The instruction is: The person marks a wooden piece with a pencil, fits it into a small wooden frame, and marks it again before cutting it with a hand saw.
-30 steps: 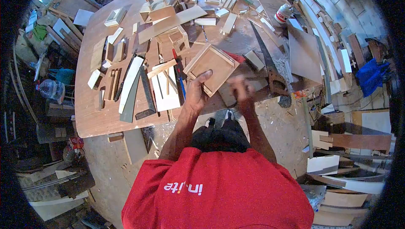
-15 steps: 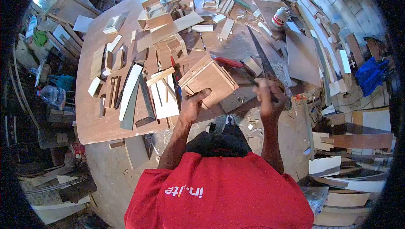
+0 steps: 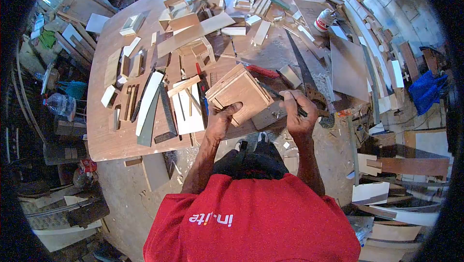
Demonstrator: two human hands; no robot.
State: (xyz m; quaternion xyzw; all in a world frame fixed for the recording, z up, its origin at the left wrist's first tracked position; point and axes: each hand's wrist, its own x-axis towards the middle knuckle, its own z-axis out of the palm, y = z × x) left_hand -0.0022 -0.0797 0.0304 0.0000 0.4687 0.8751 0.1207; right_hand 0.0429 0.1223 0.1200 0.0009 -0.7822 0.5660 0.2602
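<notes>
My left hand (image 3: pixel 222 120) is closed round the near-left side of a small wooden box (image 3: pixel 247 99), its thumb lying across the flat face. Ridged, layered edges show along the box's upper sides. In my right hand (image 3: pixel 300 109) I grip a slim dark file-like tool (image 3: pixel 272 91), and its far end reaches the right edge of the box. Beyond the box a red-handled tool (image 3: pixel 261 70) lies on the table. A handsaw (image 3: pixel 300 60) with a long dark blade rests to the right, just past my right hand.
The wooden table (image 3: pixel 108 139) carries small wooden frames (image 3: pixel 184 22) and offcuts at the back. Left of the box lie a try square (image 3: pixel 167 122) and a white board (image 3: pixel 190 124). A glue bottle (image 3: pixel 324 20) stands back right, near a brown panel (image 3: pixel 347 66).
My right hand has moved left and slightly up, bringing the dark tool to the box's right edge. My left hand and the box have stayed nearly in place.
</notes>
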